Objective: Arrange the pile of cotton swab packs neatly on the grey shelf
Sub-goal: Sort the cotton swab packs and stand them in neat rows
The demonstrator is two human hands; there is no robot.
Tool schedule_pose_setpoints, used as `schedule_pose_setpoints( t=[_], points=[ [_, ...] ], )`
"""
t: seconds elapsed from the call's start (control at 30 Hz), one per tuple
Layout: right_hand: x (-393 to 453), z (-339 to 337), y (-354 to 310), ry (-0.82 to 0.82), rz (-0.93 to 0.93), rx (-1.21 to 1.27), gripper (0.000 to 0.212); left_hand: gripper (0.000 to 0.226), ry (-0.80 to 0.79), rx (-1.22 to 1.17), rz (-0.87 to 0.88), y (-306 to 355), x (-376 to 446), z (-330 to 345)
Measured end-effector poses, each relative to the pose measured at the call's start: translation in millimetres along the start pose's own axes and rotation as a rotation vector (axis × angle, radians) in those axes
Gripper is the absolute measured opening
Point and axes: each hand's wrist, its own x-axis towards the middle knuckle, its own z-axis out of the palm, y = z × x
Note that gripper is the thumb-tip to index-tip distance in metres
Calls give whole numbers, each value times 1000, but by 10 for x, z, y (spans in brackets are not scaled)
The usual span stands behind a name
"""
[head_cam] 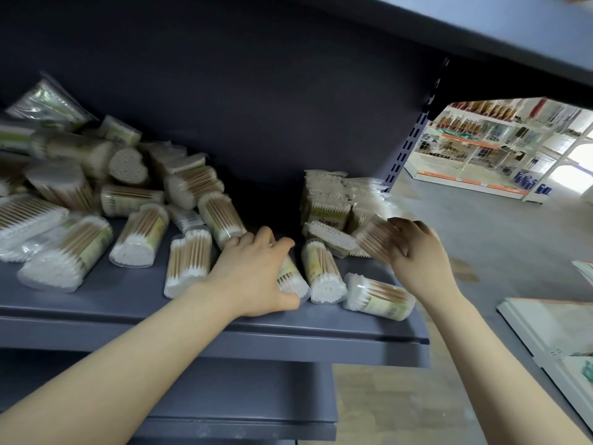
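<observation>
Swab packs (322,273) crowd the shelf edge (288,335) — both hands (256,274) gripping.

- Cotton swab pack (292,281) under left hand (256,274): mostly hidden; only its near end and label edge show.
- Pack (373,240) held by right hand (417,252): motion-blurred, label unreadable, right end behind the fingers (399,228).
- Pile of packs (80,194), far left: blurred, cut by the left picture edge; count cannot be told.
- Stacked flat packs (330,200): print too small to read.
- Distant store shelves (500,139): goods too small to identify.
- White unit (552,322), right: cut off by the edge.
</observation>
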Motion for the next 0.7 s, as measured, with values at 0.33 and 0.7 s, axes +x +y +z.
schedule_pose_setpoints(
  t=[0.33,0.7],
  points=[
    [-135,120,151,-166,91,-31,53,85,54,-56,-34,101,-22,53],
    [-89,55,65,-130,63,95,41,77,244,-165,14,69,113,44]
  ],
)
